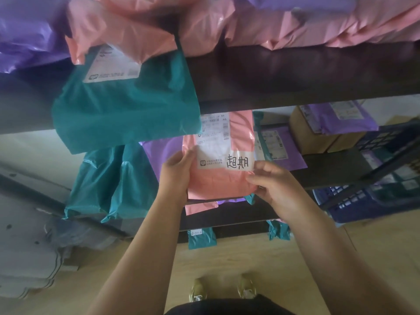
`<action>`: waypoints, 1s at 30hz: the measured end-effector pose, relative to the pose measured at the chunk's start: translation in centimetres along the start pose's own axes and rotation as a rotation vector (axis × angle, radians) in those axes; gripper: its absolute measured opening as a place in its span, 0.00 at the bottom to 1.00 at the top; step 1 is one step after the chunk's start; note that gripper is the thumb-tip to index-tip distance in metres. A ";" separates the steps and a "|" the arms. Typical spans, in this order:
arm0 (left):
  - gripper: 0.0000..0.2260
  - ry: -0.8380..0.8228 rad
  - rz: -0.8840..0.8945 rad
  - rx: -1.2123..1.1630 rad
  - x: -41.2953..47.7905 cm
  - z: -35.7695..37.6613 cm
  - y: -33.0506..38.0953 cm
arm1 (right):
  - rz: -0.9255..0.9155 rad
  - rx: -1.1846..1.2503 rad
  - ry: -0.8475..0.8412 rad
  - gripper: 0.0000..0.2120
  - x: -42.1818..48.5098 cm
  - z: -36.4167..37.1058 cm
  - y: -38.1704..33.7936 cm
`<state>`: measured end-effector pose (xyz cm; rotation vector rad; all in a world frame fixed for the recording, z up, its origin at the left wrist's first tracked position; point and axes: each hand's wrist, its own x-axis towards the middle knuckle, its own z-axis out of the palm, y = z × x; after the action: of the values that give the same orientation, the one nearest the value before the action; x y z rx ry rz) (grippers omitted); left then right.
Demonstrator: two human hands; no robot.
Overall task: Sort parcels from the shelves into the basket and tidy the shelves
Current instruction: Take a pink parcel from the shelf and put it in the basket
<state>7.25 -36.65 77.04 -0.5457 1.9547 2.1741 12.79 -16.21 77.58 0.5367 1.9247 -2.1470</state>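
Observation:
A pink parcel (221, 180) with a white label and black handwriting lies on the middle shelf (336, 169). My left hand (177, 171) grips its left edge, thumb on top. My right hand (270, 185) pinches its lower right corner. Under it lie a purple parcel (163, 148) and another pink one. The blue basket (372, 201) stands on the floor at the right, partly behind the shelf, with parcels inside.
A teal parcel (127, 110) hangs over the upper shelf edge (295, 80), under pink and purple parcels. Two teal bags (113, 180) droop at the left. A cardboard box (318, 133) with a purple parcel sits at the right. Small teal parcels poke out below. My feet stand on the wooden floor.

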 end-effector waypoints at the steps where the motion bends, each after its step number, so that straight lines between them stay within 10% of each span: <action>1: 0.08 -0.054 -0.011 0.000 0.1 0.1 -0.1 | 0.003 -0.032 0.048 0.08 0.0 -0.2 0.4; 15: 0.09 -0.659 -0.128 0.308 -3.4 11.7 -6.2 | 0.076 -0.021 0.608 0.04 -7.1 -9.9 7.7; 30: 0.05 -0.766 -0.235 0.453 -17.2 36.8 -16.0 | 0.119 0.088 0.852 0.12 -16.3 -36.9 10.0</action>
<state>23.12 3.67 71.48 0.1229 1.7252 1.4105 36.30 17.61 71.93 1.7561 2.0542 -2.1024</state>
